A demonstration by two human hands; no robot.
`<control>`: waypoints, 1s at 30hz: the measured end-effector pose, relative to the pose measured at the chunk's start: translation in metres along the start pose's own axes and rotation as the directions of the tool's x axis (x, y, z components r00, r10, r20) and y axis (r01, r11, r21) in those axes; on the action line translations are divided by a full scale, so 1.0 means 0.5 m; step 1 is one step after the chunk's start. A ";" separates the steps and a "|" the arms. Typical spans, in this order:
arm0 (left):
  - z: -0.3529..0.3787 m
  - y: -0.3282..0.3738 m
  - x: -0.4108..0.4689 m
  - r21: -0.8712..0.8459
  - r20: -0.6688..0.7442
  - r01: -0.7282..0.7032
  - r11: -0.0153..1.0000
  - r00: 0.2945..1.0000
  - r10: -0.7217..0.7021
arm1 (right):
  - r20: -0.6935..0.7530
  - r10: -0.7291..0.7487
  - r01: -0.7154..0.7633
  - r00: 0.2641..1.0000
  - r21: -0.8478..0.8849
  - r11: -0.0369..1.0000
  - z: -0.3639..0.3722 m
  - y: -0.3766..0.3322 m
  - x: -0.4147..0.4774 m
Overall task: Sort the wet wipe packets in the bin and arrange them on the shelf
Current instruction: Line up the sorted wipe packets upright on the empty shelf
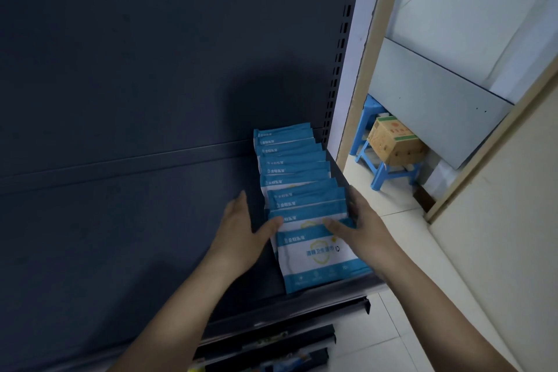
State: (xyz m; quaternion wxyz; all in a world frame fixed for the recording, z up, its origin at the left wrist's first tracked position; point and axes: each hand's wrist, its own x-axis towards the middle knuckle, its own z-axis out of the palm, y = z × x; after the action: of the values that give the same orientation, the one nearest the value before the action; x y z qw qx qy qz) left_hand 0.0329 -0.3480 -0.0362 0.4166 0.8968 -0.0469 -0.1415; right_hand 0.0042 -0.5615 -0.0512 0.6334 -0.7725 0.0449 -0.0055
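Note:
A row of several blue and white wet wipe packets (294, 172) lies overlapping on the dark shelf (120, 235), running from the back panel to the front edge at the shelf's right end. The front packet (317, 260) lies flat, its label facing up. My left hand (244, 232) rests against the left side of the row, thumb on a packet near the front. My right hand (359, 220) presses the right side of the row, thumb lying on the front packets. Both hands have straight fingers. The bin is not in view.
A slotted upright post (341, 48) bounds the shelf on the right. Beyond it stands a blue plastic stool (377, 166) carrying a cardboard box (392, 142) on a tiled floor. A lower shelf (271, 350) with some goods shows below the front edge.

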 end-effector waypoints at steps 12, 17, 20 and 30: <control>0.031 0.019 0.024 -0.207 0.174 -0.117 0.971 0.973 0.154 | 0.027 0.062 -0.061 0.998 -0.015 0.998 0.002 -0.008 0.034; 0.020 0.022 0.027 -0.154 0.255 -0.135 0.979 0.952 0.172 | 0.041 0.060 -0.060 0.997 0.012 0.998 -0.002 -0.003 0.035; 0.023 0.021 0.026 -0.119 0.220 -0.168 0.978 0.957 0.192 | 0.064 0.064 -0.063 0.996 -0.023 0.998 -0.009 -0.002 0.037; 0.038 0.024 0.009 -0.162 0.131 -0.181 0.970 0.970 0.203 | 0.225 0.063 -0.014 0.972 -0.211 0.977 -0.047 0.017 0.039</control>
State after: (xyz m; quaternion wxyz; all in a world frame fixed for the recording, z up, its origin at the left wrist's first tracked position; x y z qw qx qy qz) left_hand 0.0322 -0.3707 -0.0396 0.4897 0.8415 -0.1533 -0.1690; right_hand 0.0216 -0.5873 -0.0557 0.5499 -0.8290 -0.0137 0.1013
